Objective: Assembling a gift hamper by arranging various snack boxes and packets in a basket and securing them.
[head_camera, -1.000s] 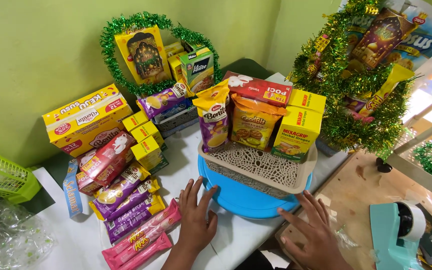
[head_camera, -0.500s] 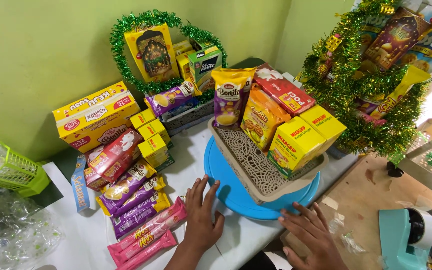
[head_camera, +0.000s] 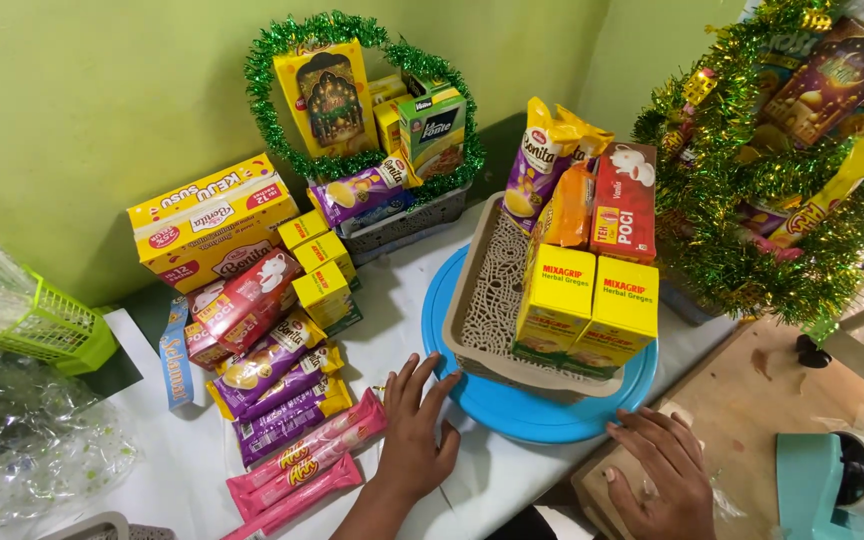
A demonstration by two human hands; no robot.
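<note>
So the blue round turntable (head_camera: 512,415) sits on the white table (head_camera: 187,470) with a beige basket (head_camera: 482,300) of yellow boxes (head_camera: 587,305) on top, left hand (head_camera: 417,435) flat and spread at its rim, right hand (head_camera: 662,470) open, holding nothing, by the near edge.

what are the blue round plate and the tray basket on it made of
Blue round plate: likely plastic, with a smooth, evenly coloured, slightly glossy rim. Beige tray basket: probably moulded plastic, matte, with a lace-like pattern of cut-out holes across its wall. Left hand rests flat beside the plate.
</note>
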